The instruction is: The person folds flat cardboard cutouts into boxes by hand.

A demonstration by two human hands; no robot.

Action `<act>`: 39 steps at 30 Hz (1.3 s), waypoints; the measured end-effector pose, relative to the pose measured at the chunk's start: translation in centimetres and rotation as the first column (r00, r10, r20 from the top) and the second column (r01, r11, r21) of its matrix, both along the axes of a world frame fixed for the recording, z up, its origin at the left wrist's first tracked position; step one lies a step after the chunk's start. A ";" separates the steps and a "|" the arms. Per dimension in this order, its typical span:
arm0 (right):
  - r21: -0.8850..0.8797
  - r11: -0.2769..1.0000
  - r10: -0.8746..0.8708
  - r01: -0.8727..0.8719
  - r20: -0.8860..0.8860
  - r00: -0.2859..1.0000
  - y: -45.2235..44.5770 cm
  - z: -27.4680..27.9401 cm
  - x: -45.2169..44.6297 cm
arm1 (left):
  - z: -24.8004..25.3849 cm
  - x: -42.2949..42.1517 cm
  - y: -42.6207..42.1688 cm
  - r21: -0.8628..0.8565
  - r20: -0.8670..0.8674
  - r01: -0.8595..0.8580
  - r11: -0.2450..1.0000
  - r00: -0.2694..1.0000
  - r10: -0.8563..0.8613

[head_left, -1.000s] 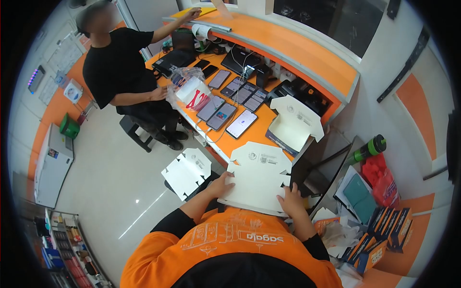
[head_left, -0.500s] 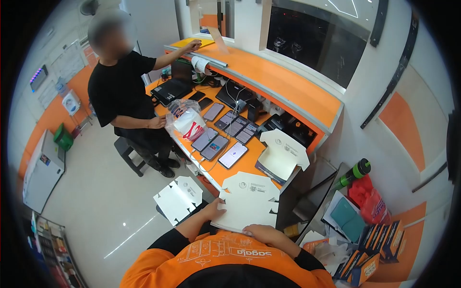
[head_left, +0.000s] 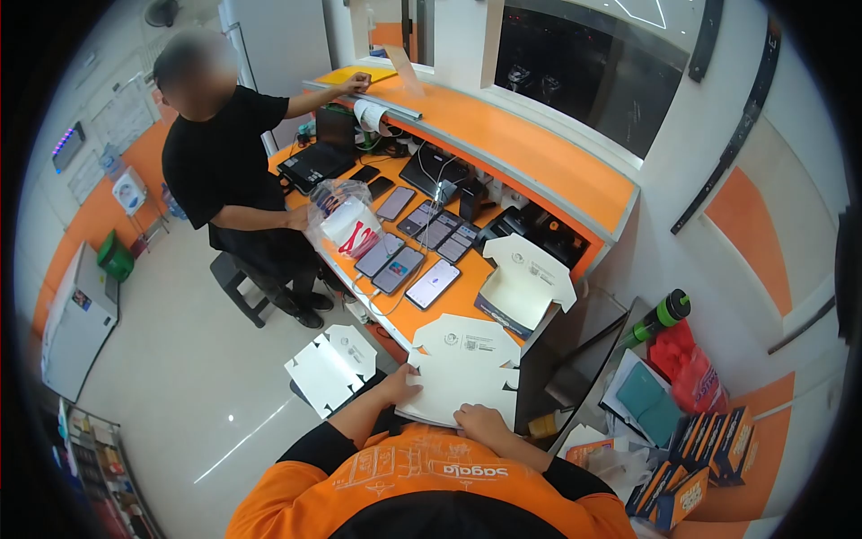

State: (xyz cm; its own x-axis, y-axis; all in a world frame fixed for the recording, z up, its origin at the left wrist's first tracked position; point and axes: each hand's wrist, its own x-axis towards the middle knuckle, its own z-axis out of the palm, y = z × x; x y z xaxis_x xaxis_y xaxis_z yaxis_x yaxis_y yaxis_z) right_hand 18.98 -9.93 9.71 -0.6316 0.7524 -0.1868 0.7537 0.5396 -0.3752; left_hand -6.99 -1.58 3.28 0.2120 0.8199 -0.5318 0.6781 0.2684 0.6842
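A flat white cardboard box blank (head_left: 462, 373), with cut slots and small printed marks, lies in front of my body. My left hand (head_left: 398, 386) grips its left edge, the thumb on top and the other fingers partly hidden. At the near edge, my right hand (head_left: 482, 422) has its fingers bent over the cardboard. Just beyond, a partly folded box (head_left: 525, 287) with a dark outside stands open on the desk corner. Another unfolded white box (head_left: 332, 368) rests on a stool to the left.
Several phones (head_left: 434, 285) and cables cover the orange desk (head_left: 404, 319), beside a plastic-wrapped package (head_left: 348, 225) and a laptop (head_left: 316, 163). A person in black (head_left: 229, 153) stands at the left. On the right are a green bottle (head_left: 660, 316), a red bag (head_left: 691, 373) and folded boxes (head_left: 709, 449).
My right hand has shifted slightly up onto the near edge of the cardboard, its fingers more bent. My left hand keeps its place. The other person's head has turned a little downward.
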 end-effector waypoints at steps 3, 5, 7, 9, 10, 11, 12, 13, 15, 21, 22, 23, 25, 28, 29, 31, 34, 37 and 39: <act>0.042 0.999 0.032 -0.030 -0.050 0.998 -0.1 -0.2 -0.3 | 0.1 -0.1 0.2 -0.014 0.025 0.005 1.000 1.000 -0.005; 0.033 0.998 0.056 -0.055 -0.028 0.998 0.1 0.2 -0.4 | -0.1 -0.1 0.2 0.000 0.025 0.012 1.000 1.000 -0.012; 0.011 0.997 0.076 -0.076 -0.009 0.997 0.5 0.3 -0.5 | 0.5 -0.1 0.1 -0.005 0.019 0.007 1.000 1.000 -0.006; -0.027 0.996 0.089 -0.089 0.009 0.996 0.9 -0.1 -0.7 | 1.1 0.0 -0.1 -0.028 0.008 -0.009 1.000 1.000 0.009; -0.048 0.993 0.105 -0.104 0.014 0.994 1.2 -0.6 -0.7 | 0.9 -0.2 -0.1 -0.009 -0.020 0.015 1.000 1.000 -0.015; -0.069 0.991 0.119 -0.118 0.019 0.993 1.4 -1.1 -0.7 | 0.6 -0.3 -0.1 0.008 -0.048 0.040 0.999 0.998 -0.040; -0.091 0.987 0.132 -0.130 0.024 0.991 1.6 -1.0 -0.8 | 0.7 -0.3 -0.1 0.024 -0.076 0.068 0.997 0.995 -0.066; -0.102 0.985 0.136 -0.136 -0.004 0.991 1.8 -0.9 -0.7 | 0.8 -0.3 -0.1 0.021 -0.122 0.096 0.995 0.988 -0.092; -0.121 0.981 0.145 -0.151 -0.060 0.988 2.2 -0.2 -0.3 | 1.4 0.0 0.1 0.013 -0.214 0.147 0.989 0.967 -0.141; -0.223 0.959 0.167 -0.177 -0.060 0.984 3.2 0.6 -0.1 | 2.2 1.0 2.1 0.361 -0.489 0.349 0.864 0.860 -0.143; -0.225 0.955 0.190 -0.193 -0.036 0.981 3.4 1.2 -0.2 | 1.8 1.3 3.1 0.452 -0.395 0.438 0.778 0.879 -0.265; -0.221 0.953 0.201 -0.208 -0.053 0.978 3.5 1.2 -0.4 | 0.9 1.9 4.3 0.534 -0.364 0.567 0.628 0.824 -0.434; -0.220 0.953 0.195 -0.208 -0.080 0.977 3.6 0.9 -0.2 | -0.2 4.1 5.4 0.454 -0.118 0.629 0.630 0.744 -0.658; -0.247 0.950 0.180 -0.190 -0.064 0.982 3.8 1.0 -0.3 | -0.7 6.1 5.1 0.384 -0.263 0.806 0.452 0.564 -0.783; -0.274 0.947 0.160 -0.168 -0.052 0.986 3.8 0.9 -0.3 | -0.1 6.5 4.8 0.385 -0.299 0.822 0.419 0.541 -0.786; -0.272 0.948 0.164 -0.167 -0.032 0.986 3.8 0.5 -0.1 | 1.1 7.1 4.7 0.325 -0.326 0.833 0.447 0.542 -0.774; -0.280 0.945 0.172 -0.171 -0.021 0.985 4.1 0.1 -0.2 | 2.0 7.2 4.6 0.283 -0.374 0.867 0.410 0.494 -0.785; -0.284 0.943 0.159 -0.173 -0.073 0.985 4.4 0.9 0.0 | 3.3 8.0 4.1 0.171 -0.351 0.793 0.584 0.603 -0.716; -0.315 0.936 0.138 -0.159 -0.088 0.986 4.9 2.1 -0.1 | 2.7 8.9 4.5 0.071 -0.361 0.769 0.635 0.613 -0.703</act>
